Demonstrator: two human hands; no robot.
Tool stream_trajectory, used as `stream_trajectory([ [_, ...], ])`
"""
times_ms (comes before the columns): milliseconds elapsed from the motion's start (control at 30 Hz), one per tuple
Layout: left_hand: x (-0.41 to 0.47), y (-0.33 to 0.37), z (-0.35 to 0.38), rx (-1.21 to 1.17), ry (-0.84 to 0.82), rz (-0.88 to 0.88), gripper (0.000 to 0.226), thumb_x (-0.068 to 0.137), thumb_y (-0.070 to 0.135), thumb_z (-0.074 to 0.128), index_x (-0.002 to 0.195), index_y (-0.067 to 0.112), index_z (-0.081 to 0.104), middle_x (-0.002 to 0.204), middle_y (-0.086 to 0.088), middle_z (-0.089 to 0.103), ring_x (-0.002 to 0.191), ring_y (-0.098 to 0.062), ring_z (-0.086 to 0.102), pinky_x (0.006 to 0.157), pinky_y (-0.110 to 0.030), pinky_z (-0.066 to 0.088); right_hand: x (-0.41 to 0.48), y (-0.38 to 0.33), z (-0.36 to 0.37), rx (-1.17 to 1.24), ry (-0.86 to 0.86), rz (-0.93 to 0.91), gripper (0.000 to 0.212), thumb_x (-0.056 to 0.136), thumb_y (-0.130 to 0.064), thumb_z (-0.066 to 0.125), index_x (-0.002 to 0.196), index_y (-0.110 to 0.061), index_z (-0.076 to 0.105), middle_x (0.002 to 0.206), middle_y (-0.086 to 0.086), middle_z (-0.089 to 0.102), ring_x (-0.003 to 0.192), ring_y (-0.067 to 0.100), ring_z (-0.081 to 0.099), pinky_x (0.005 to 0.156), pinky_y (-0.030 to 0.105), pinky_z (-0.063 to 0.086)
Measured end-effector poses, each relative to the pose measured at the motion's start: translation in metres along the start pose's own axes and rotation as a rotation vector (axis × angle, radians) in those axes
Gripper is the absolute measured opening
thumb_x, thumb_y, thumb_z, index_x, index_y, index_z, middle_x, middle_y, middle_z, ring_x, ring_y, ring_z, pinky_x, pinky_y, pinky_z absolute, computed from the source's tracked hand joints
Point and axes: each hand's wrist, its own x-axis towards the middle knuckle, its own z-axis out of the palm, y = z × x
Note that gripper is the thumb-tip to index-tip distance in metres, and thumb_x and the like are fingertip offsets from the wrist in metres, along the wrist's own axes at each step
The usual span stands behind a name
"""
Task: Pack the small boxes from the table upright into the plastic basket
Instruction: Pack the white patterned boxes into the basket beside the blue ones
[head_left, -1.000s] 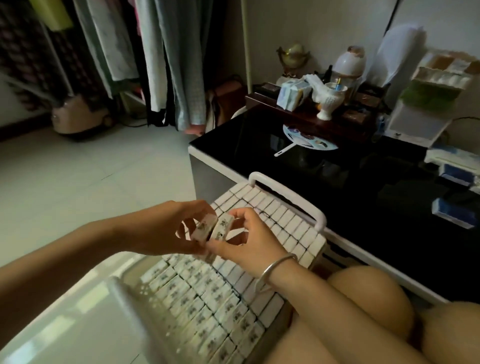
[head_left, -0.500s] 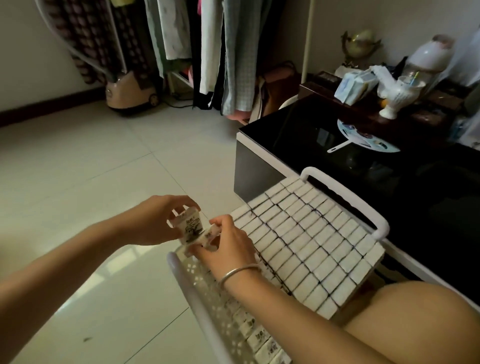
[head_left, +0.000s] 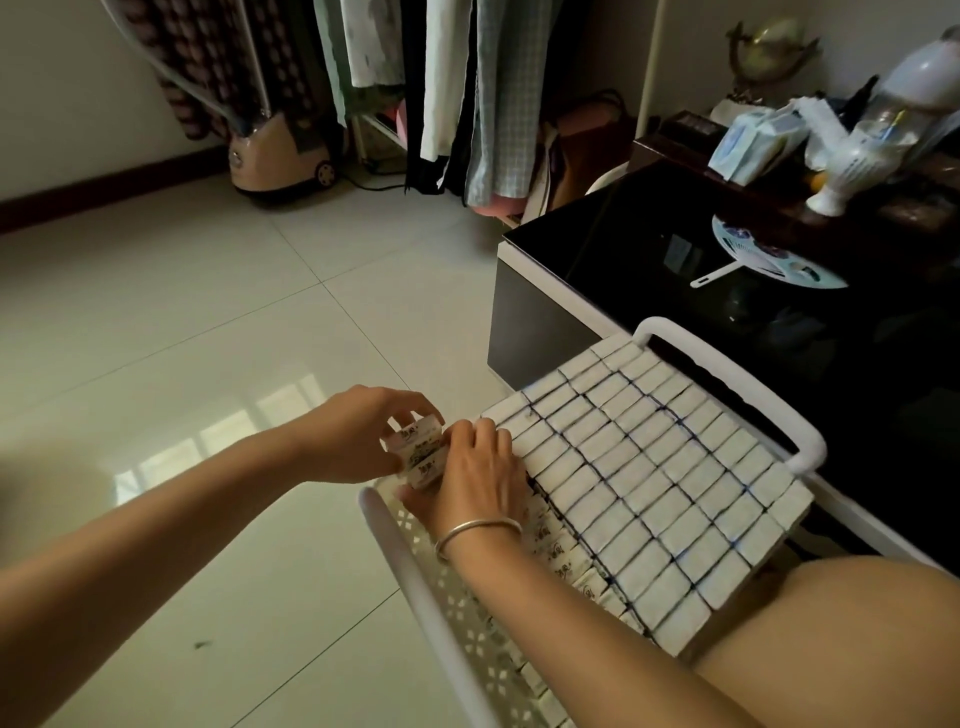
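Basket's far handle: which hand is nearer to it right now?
Right. The right hand is over the plastic basket's left corner, across the packed rows from the far handle; the left hand grips the small boxes just outside that corner, farther off.

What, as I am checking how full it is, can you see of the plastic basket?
The basket is white plastic, with a thick rounded rim, a looped handle at the far end and walls pierced with small cut-outs. It lies tilted against the person's thigh, beside the black table. Rows of upright small boxes fill most of it; along the left wall the filling sits lower. At that wall's far end the right hand reaches in, holding loose boxes with the left hand.
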Motion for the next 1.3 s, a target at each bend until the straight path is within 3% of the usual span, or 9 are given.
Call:
stream_trajectory([
  [100,-0.002,0.0,0.0,-0.022,0.002,-0.012,0.053,0.076,0.008,0.072,0.119,0.036,0.062,0.106,0.012,0.067,0.087,-0.007,0.067,0.084,-0.034,0.055,0.002,0.003,0.0,0.041,-0.114,0.002,0.073,0.057,-0.064,0.074,0.107,-0.018,0.048,0.113,0.003,0.048,0.107,0.025,0.045,0.086,0.037,0.041],
  [233,-0.001,0.002,0.005,-0.057,-0.023,-0.017,0.051,0.077,0.004,0.07,0.119,0.032,0.063,0.105,0.012,0.068,0.085,0.001,0.063,0.085,-0.031,0.055,0.002,0.003,-0.002,0.057,-0.132,0.012,0.076,0.055,-0.064,0.075,0.107,-0.018,0.047,0.114,0.003,0.047,0.109,0.026,0.043,0.087,0.039,0.039],
  [400,0.003,0.004,0.012,-0.083,0.025,-0.099,0.041,0.077,0.014,0.076,0.111,0.023,0.057,0.098,0.009,0.069,0.087,-0.013,0.069,0.082,-0.031,0.056,0.002,0.004,-0.002,0.046,-0.124,0.016,0.081,0.054,-0.065,0.075,0.112,-0.02,0.043,0.117,0.002,0.045,0.109,0.024,0.043,0.086,0.036,0.038],
  [567,-0.001,-0.012,0.007,-0.494,-0.058,-0.151,0.013,0.087,0.018,0.071,0.096,0.01,0.075,0.091,-0.004,0.076,0.088,-0.017,0.072,0.082,-0.03,0.059,0.0,0.01,-0.003,0.088,-0.152,-0.017,0.079,0.054,-0.071,0.071,0.11,-0.023,0.042,0.112,-0.001,0.044,0.105,0.021,0.041,0.086,0.033,0.038],
  [700,0.005,-0.026,0.016,-0.347,0.04,-0.135,0.007,0.08,0.023,0.078,0.086,0.025,0.078,0.078,0.011,0.073,0.069,-0.002,0.061,0.066,-0.018,0.05,-0.003,0.016,-0.006,0.154,-0.146,-0.056,0.076,0.05,-0.081,0.049,0.102,-0.026,0.045,0.103,-0.006,0.043,0.098,0.017,0.041,0.083,0.03,0.037],
  [800,0.011,-0.03,0.029,-0.337,0.078,-0.152,0.011,0.075,0.025,0.083,0.082,0.026,0.074,0.065,0.014,0.064,0.056,0.001,0.053,0.061,-0.017,0.043,0.0,0.021,-0.009,0.168,-0.173,-0.076,0.057,0.071,-0.072,0.053,0.102,-0.026,0.047,0.104,-0.007,0.045,0.099,0.015,0.041,0.086,0.028,0.037],
  [967,0.02,-0.035,0.03,-0.168,0.074,-0.271,0.04,0.064,0.047,0.086,0.086,0.024,0.062,0.085,0.005,0.068,0.075,-0.01,0.06,0.064,-0.023,0.045,0.003,0.023,-0.009,0.106,-0.153,-0.122,0.04,0.082,-0.05,0.064,0.107,-0.023,0.049,0.111,-0.001,0.048,0.104,0.019,0.043,0.088,0.029,0.037],
  [1167,0.023,-0.027,0.021,-0.163,-0.063,-0.347,0.043,0.066,0.05,0.083,0.088,0.018,0.066,0.079,0.004,0.063,0.067,-0.01,0.056,0.056,-0.022,0.043,0.005,0.024,-0.009,0.088,-0.16,-0.117,0.041,0.081,-0.051,0.064,0.107,-0.024,0.048,0.112,-0.002,0.047,0.104,0.018,0.043,0.087,0.029,0.037],
  [1300,0.019,-0.01,0.012,0.05,0.086,-0.259,0.034,0.071,0.047,0.081,0.087,0.023,0.065,0.092,0.006,0.068,0.087,-0.013,0.061,0.073,-0.028,0.049,0.006,0.029,-0.017,0.203,-0.235,-0.107,0.032,0.085,-0.044,0.063,0.108,-0.024,0.05,0.109,-0.005,0.051,0.1,0.014,0.047,0.086,0.028,0.043],
])
